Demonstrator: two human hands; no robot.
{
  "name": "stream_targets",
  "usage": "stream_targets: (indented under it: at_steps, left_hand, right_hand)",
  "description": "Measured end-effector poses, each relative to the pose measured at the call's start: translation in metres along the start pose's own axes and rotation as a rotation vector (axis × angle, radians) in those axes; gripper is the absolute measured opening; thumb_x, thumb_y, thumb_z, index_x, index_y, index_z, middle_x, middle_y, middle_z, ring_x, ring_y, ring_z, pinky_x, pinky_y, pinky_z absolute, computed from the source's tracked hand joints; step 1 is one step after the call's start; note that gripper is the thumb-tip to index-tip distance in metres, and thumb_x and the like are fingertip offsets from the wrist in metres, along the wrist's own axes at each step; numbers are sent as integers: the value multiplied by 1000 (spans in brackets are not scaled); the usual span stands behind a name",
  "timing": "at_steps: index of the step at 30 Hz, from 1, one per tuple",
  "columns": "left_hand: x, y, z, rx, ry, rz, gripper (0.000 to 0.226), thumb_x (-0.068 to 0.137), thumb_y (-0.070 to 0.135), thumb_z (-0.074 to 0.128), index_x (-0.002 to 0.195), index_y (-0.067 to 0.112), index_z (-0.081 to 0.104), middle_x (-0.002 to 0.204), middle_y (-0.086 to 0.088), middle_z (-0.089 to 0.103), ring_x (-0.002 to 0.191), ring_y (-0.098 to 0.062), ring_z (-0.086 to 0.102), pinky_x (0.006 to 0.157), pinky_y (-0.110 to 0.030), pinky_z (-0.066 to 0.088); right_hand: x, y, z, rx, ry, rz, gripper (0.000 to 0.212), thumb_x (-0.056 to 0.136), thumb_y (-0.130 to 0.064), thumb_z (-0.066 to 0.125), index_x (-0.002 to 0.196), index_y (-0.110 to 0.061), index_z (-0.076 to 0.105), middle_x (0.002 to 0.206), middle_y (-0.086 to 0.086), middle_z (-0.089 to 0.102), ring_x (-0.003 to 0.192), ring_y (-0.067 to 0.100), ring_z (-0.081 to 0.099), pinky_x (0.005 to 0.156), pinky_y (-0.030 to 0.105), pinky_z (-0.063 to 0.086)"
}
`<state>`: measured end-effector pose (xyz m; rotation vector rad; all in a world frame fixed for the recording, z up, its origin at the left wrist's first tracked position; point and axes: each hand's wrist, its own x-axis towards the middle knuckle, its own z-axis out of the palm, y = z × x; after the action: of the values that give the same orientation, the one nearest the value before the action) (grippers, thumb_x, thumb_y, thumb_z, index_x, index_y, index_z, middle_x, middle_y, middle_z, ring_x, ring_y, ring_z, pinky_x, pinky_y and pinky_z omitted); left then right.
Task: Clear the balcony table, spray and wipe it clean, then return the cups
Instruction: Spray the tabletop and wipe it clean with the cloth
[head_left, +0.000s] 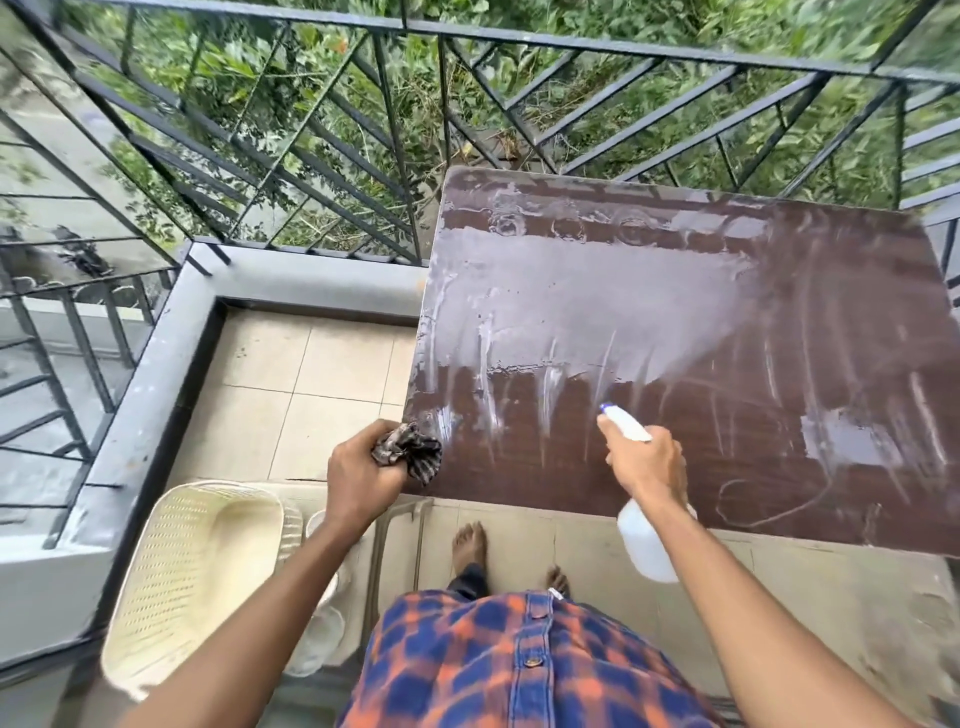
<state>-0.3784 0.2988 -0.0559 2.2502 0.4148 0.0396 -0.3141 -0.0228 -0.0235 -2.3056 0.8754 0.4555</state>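
Right, nearest in, a cream perforated plastic basket (197, 571) is sitting low on the left. Both hands are clamping down: the left hand (363, 467) is bunching a dark checked rag (410, 452) at the near corner of the brown wood-grain counter (727, 338), and the right hand (647, 462) is wrapping the neck of a white plastic spray bottle (644, 540). A pale fan of spray is spreading over the streaky top. The bottle is looking light and probably slick when wet, so I'm judging the neck under the trigger the surest hold. The rag is looking limp, best gripped in a fist. Beyond, a black metal railing (395, 156) is fencing off greenery.

Cream perforated basket (171, 571) lower left, dark metal railing (623, 48), beige floor tiles (311, 374), greenery (519, 78) beyond
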Motion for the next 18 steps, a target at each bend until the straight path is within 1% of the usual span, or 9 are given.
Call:
stream_targets:
  at_steps: [2, 5, 6, 9, 11, 12, 15, 16, 18]
  left_hand:
    - [-4, 4, 4, 7, -4, 0, 40, 58, 19, 59, 95, 25, 73, 79, 9, 74, 75, -17, 69, 70, -36, 56]
    - [-10, 13, 8, 17, 16, 17, 40, 59, 18, 60, 96, 26, 74, 81, 9, 74, 76, -15, 70, 70, -33, 56]
    - [-13, 17, 9, 17, 29, 23, 40, 59, 18, 59, 96, 25, 74, 81, 9, 74, 75, -15, 69, 69, -31, 55]
    - [-21, 25, 11, 12, 50, 14, 40, 59, 17, 58, 95, 24, 74, 79, 8, 74, 73, -13, 68, 67, -30, 53]
    - [-27, 26, 12, -1, 57, -14, 38, 60, 19, 58, 94, 24, 74, 78, 8, 73, 72, -9, 67, 68, -28, 52]
    - [-30, 27, 13, -5, 56, -25, 37, 61, 19, 58, 94, 23, 74, 78, 8, 72, 72, -7, 66, 68, -27, 52]
    - [-42, 28, 17, -8, 56, -38, 36, 62, 19, 58, 94, 24, 73, 77, 9, 72, 72, -4, 65, 67, -25, 50]
    - [-47, 29, 19, -17, 56, -44, 36, 62, 18, 58, 94, 24, 73, 77, 9, 71, 72, -2, 65, 67, -24, 50]
    - [-55, 31, 25, -28, 43, -50, 37, 61, 18, 58, 94, 24, 74, 77, 9, 71, 73, -1, 64, 69, -24, 50]
  right_hand:
    - [-18, 0, 12, -39, -70, -59, 64, 82, -72, 65, 100, -13, 80, 104, 20, 78, 100, 42, 72, 82, 40, 56]
    - [-54, -2, 46, -204, -252, -291, 52, 87, -71, 60, 84, -22, 75, 96, 11, 79, 95, 38, 73, 73, 38, 53]
    - [-66, -3, 57, -253, -323, -354, 51, 88, -71, 58, 83, -22, 73, 96, 9, 79, 95, 37, 73, 72, 38, 51]
    - [-85, -4, 79, -334, -412, -443, 55, 89, -70, 58, 95, -18, 78, 101, 12, 79, 99, 39, 72, 75, 39, 52]
    - [-81, 3, 74, -315, -387, -437, 58, 90, -70, 56, 93, -17, 77, 99, 14, 79, 98, 41, 71, 76, 40, 52]
    - [-74, 7, 66, -256, -346, -401, 57, 91, -70, 57, 91, -16, 77, 96, 14, 78, 96, 42, 71, 76, 41, 53]
    - [-38, 30, 28, -47, -169, -207, 53, 91, -67, 61, 89, -16, 77, 95, 18, 78, 95, 43, 70, 77, 41, 53]
    - [-28, 39, 15, -21, -131, -163, 53, 90, -67, 62, 85, -16, 76, 95, 18, 77, 94, 44, 70, 78, 41, 53]
    - [-17, 58, -4, -35, -91, -140, 55, 89, -67, 63, 68, -16, 69, 89, 18, 76, 89, 44, 69, 76, 41, 54]
